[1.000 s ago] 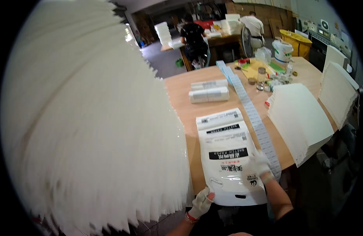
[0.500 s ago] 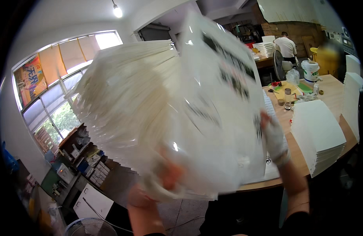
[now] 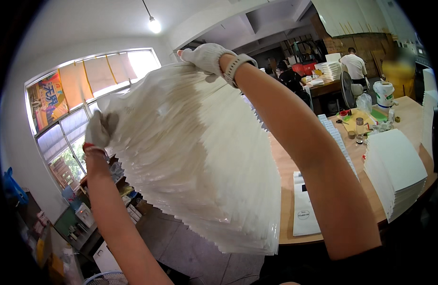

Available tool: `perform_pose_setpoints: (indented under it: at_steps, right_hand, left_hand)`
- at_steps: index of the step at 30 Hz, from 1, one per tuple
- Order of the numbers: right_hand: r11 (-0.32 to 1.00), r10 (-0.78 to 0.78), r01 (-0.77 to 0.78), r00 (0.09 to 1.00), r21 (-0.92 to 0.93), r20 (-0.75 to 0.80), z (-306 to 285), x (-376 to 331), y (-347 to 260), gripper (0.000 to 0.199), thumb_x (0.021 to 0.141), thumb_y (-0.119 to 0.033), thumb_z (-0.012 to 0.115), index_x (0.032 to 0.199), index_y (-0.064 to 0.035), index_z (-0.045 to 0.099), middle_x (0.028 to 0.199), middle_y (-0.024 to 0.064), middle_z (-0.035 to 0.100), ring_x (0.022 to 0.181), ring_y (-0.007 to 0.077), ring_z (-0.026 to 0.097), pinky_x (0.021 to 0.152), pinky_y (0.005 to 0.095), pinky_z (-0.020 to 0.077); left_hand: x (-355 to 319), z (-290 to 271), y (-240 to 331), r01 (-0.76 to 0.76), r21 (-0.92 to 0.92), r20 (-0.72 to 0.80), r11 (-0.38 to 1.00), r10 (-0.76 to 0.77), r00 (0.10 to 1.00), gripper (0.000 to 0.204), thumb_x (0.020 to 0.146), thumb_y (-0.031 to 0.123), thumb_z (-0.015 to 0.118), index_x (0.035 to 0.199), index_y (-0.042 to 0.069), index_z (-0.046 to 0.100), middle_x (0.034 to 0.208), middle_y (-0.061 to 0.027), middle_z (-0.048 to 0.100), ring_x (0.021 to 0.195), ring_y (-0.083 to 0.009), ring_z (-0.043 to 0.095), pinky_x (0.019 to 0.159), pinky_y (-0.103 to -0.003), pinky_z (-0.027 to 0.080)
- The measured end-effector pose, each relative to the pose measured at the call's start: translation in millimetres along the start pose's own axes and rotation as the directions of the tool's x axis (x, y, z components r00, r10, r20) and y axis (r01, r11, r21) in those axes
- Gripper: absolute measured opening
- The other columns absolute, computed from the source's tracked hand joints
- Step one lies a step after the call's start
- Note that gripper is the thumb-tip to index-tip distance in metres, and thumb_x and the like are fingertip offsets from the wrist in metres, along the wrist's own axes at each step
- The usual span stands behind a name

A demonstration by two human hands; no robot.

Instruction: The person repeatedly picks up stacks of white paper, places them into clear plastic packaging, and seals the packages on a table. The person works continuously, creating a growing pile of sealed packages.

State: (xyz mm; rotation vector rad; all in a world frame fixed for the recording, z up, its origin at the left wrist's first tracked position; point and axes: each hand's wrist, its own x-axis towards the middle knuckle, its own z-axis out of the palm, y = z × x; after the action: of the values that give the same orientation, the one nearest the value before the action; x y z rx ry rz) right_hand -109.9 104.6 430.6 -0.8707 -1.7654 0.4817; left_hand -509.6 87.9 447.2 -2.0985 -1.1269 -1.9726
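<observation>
A thick, fanned pile of translucent white plastic bags stands tilted in front of me, its many edges spread like pages. My left hand, in a white knit glove with a red cuff, is closed around the upper left edge of the pile. Across the top, my right hand, also gloved and with a pale band on its wrist, grips the upper edge. Its fingertips are partly bare; some fingers are hidden by the hand itself. What supports the pile's lower part cannot be seen.
On the wooden table lie a printed white packet and a stack of white sheets. A white bucket, a glass jar and scissors are farther back. Two people sit beyond; a fan is at lower left.
The printed white sheet or bag held before the pile is gone from there. My left hand has risen to the pile's left edge, and my right hand has moved up and left to its top.
</observation>
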Motion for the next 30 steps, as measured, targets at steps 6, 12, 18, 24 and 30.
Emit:
perform_pose_setpoints:
  at_steps: [6, 12, 18, 24, 30]
  right_hand:
    - [0.773, -0.161, 0.218, 0.976, 0.595, -0.148, -6.5, -20.2, 77.6, 0.046, 0.089, -0.043, 0.045, 0.117, -0.0076, 0.055, 0.074, 0.0026, 0.055, 0.054, 0.0121, 0.051, 0.051, 0.0296, 0.0492]
    - [0.922, -0.081, 0.164, 0.968, -0.351, 0.239, -53.0, -286.0, 247.8, 0.01, 0.079, -0.014, 0.057, 0.082, -0.0046, 0.059, 0.075, 0.0094, 0.06, 0.068, 0.0216, 0.059, 0.061, 0.0315, 0.0474]
    - [-0.036, 0.017, -0.231, 0.973, -0.972, -0.231, -224.2, -476.4, 293.9, 0.026, 0.073, -0.019, 0.062, 0.094, -0.0042, 0.06, 0.087, 0.013, 0.061, 0.079, 0.0306, 0.059, 0.071, 0.036, 0.0486]
    - [0.203, 0.174, -0.365, 0.927, -0.909, -0.333, -281.6, -535.8, 335.3, 0.025, 0.073, -0.02, 0.063, 0.092, -0.0043, 0.06, 0.079, 0.0126, 0.062, 0.074, 0.0299, 0.061, 0.065, 0.0367, 0.0492]
    - [0.14, 0.078, -0.408, 0.913, -0.902, -0.401, -277.1, -508.6, 308.2, 0.011, 0.077, -0.017, 0.057, 0.073, -0.0072, 0.055, 0.062, 0.0102, 0.057, 0.059, 0.0289, 0.058, 0.051, 0.0373, 0.0464]
  left_hand:
    - [-114.3, 41.8, -69.0, 0.012, -0.649, -0.329, 0.761, -0.295, 0.897, 0.042, 0.083, 0.014, 0.052, 0.123, 0.003, 0.042, 0.105, -0.0132, 0.057, 0.098, -0.0264, 0.053, 0.091, -0.041, 0.039]
    - [-428.8, 123.2, -126.4, 0.124, 0.366, -0.161, 0.922, -0.069, 0.985, 0.034, 0.088, 0.009, 0.047, 0.12, -0.002, 0.042, 0.094, -0.014, 0.056, 0.084, -0.0234, 0.057, 0.074, -0.033, 0.047]
    - [-694.9, 237.8, -136.8, 0.924, 0.368, 0.704, 0.107, -0.681, -0.202, 0.033, 0.09, 0.017, 0.038, 0.119, 0.002, 0.043, 0.094, -0.0105, 0.058, 0.078, -0.0221, 0.058, 0.067, -0.04, 0.049]
    - [-628.5, 343.7, -9.8, 0.83, 0.02, 0.9, 0.557, -0.372, 0.228, 0.028, 0.087, 0.019, 0.054, 0.104, -0.002, 0.05, 0.07, -0.0059, 0.056, 0.056, -0.0116, 0.054, 0.049, -0.025, 0.045]
    - [-580.0, 471.9, 81.4, 0.953, -0.055, 0.976, 0.296, 0.218, -0.011, 0.039, 0.086, 0.027, 0.059, 0.11, -0.001, 0.049, 0.09, -0.0069, 0.055, 0.073, -0.0111, 0.054, 0.065, -0.026, 0.047]
